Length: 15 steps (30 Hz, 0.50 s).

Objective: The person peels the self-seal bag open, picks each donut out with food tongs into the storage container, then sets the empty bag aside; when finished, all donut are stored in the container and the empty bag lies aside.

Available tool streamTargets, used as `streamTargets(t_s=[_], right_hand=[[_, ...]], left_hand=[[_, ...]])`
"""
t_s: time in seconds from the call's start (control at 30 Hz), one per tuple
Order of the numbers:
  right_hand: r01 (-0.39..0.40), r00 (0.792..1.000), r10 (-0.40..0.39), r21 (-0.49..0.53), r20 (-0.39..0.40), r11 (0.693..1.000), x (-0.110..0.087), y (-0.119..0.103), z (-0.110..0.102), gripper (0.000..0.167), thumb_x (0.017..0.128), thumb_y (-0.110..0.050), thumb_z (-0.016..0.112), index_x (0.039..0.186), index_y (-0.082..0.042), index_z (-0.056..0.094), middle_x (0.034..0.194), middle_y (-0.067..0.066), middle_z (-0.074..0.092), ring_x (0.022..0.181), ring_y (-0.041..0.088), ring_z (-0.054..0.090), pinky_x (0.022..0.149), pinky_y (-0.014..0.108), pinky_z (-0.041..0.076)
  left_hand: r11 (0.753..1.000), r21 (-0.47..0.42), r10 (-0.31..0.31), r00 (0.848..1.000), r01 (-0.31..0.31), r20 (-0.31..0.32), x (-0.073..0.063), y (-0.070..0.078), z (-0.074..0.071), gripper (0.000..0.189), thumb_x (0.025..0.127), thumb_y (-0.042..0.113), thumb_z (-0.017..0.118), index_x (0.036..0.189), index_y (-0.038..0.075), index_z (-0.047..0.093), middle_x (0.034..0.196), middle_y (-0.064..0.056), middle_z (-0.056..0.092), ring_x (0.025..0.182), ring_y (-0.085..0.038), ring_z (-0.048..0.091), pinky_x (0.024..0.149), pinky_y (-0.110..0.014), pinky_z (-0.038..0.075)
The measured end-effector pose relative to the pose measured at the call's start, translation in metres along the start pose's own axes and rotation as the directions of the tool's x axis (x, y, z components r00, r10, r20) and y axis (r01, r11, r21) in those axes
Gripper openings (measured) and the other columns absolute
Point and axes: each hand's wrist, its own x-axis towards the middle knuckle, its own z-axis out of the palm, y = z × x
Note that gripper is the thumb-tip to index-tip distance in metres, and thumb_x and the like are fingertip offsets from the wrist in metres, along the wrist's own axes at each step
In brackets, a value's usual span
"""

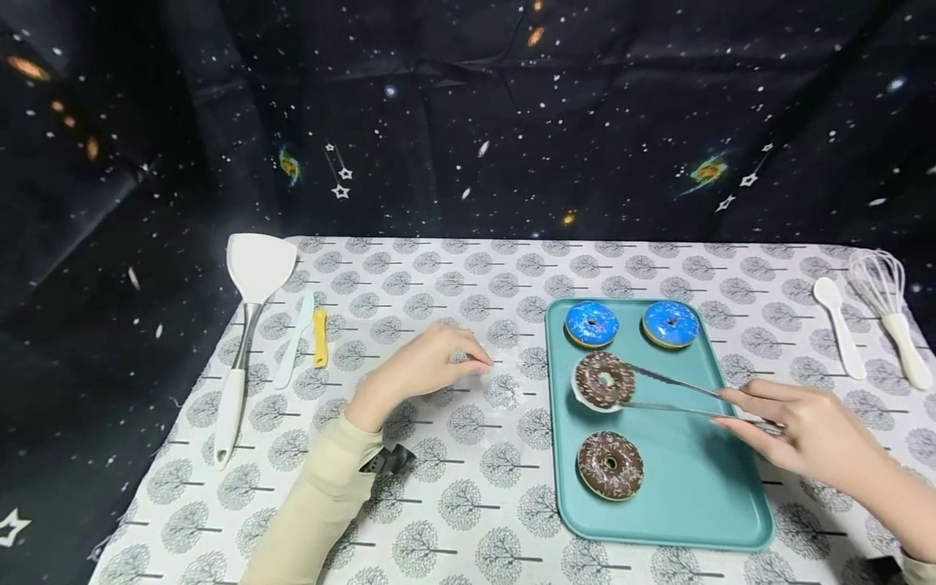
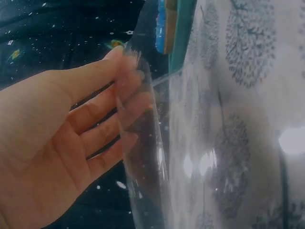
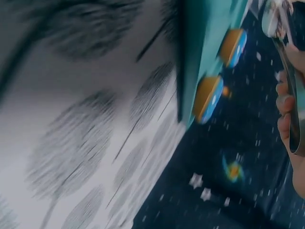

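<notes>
My left hand (image 1: 431,361) is over the cloth left of the tray, thumb and forefinger pinching the edge of a clear plastic bag or sheet (image 2: 143,176). The plastic barely shows in the head view. In my right hand (image 1: 819,426) is a pair of metal tongs (image 1: 676,408), closed around a chocolate doughnut (image 1: 589,378) with a white underside, held over the left part of the teal tray (image 1: 687,487). Another chocolate doughnut (image 1: 629,475) lies nearer me on the tray. Two blue doughnuts, one left (image 1: 578,321) and one right (image 1: 683,329), sit at its far end.
To the left lie a white spatula (image 1: 234,406), a pale knife (image 1: 292,349) and a small yellow utensil (image 1: 320,337). On the right are a white spoon (image 1: 841,333) and a whisk (image 1: 895,325). A dark star-patterned cloth (image 1: 439,122) hangs behind the table.
</notes>
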Motion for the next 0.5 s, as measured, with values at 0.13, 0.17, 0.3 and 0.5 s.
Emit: streamTargets(t_s=[0.13,0.17,0.3,0.5], right_hand=[[-0.045,0.999,0.046,-0.051,0.011,0.998,-0.022,0.003,-0.014,0.06,0.09,-0.057,0.048,0.085,-0.002,0.074,0.07,-0.013,0.053,0.051,-0.01,0.028,0.038,0.01,0.028],[-0.058,0.998,0.06,-0.064,0.015,0.996,-0.028,0.003,-0.017,0.06,0.089,-0.058,0.05,0.084,-0.003,0.074,0.07,-0.013,0.055,0.05,-0.009,0.03,0.038,0.011,0.029],[-0.144,0.989,0.146,-0.095,0.022,0.985,-0.051,0.004,-0.029,0.055,0.078,-0.058,0.064,0.085,-0.005,0.075,0.071,-0.016,0.056,0.051,-0.012,0.032,0.04,0.01,0.03],[-0.258,0.965,0.258,-0.017,0.033,0.966,-0.083,0.003,-0.042,0.049,0.063,-0.048,0.079,0.085,-0.004,0.075,0.07,-0.021,0.051,0.053,-0.016,0.028,0.042,0.003,0.021]], left_hand=[[1.0,0.024,-0.01,0.999,0.009,0.036,0.0,-0.001,0.003,0.021,0.089,0.023,0.063,0.104,0.01,0.071,0.102,0.001,0.069,0.094,-0.011,0.063,0.09,-0.028,0.049],[1.0,0.028,-0.009,0.999,0.008,0.043,0.0,-0.002,0.004,0.022,0.089,0.023,0.063,0.105,0.009,0.07,0.102,-0.001,0.069,0.095,-0.012,0.063,0.089,-0.028,0.05],[1.0,0.028,-0.007,0.998,0.005,0.056,0.0,-0.004,0.006,0.023,0.089,0.022,0.063,0.106,0.007,0.069,0.104,-0.003,0.069,0.096,-0.014,0.063,0.089,-0.028,0.05],[1.0,0.02,-0.017,0.997,0.015,0.076,-0.001,-0.007,0.005,0.026,0.089,0.024,0.063,0.108,0.007,0.068,0.107,-0.004,0.068,0.1,-0.016,0.063,0.094,-0.03,0.048]])
